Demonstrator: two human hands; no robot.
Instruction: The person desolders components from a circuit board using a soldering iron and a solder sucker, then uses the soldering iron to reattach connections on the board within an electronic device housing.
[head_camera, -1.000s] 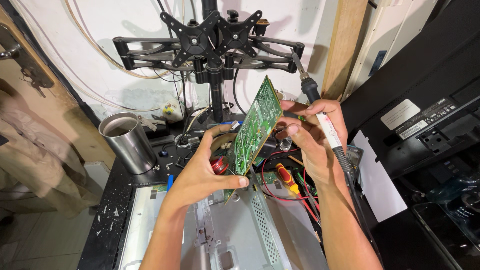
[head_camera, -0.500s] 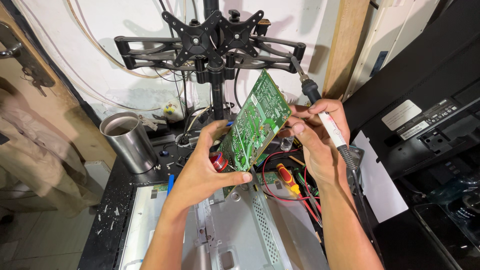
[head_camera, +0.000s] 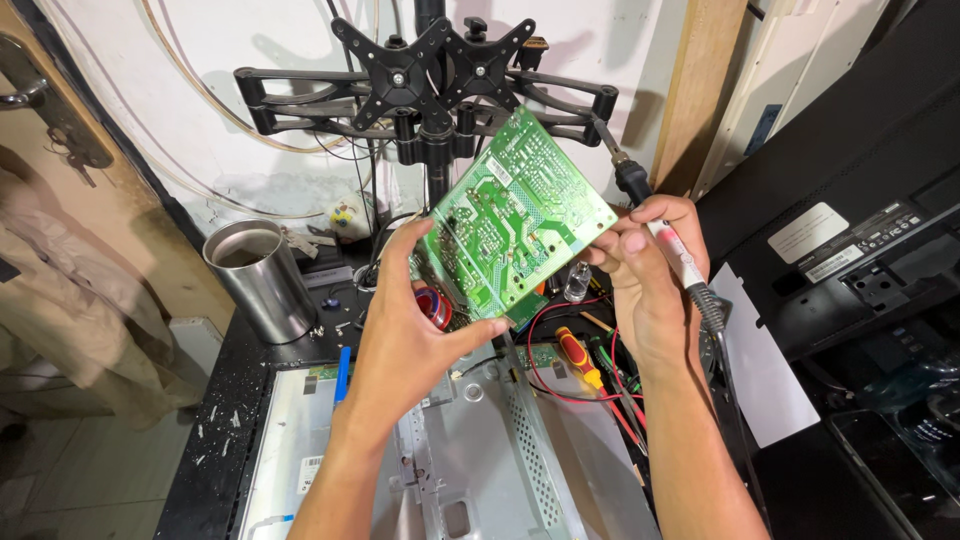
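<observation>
Bench: black, cluttered, below circuit board.
Left hand: fingers gripping circuit board.
Right hand: fingers holding soldering iron, pinching circuit board's edge.

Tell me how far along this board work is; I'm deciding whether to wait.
Done: the green circuit board is out of the opened monitor chassis, which lies on the bench. In hand: the left hand and right hand hold the board up, solder side showing, the right also gripping a soldering iron. Left: the board is not back in; the tip touches nothing.
</observation>
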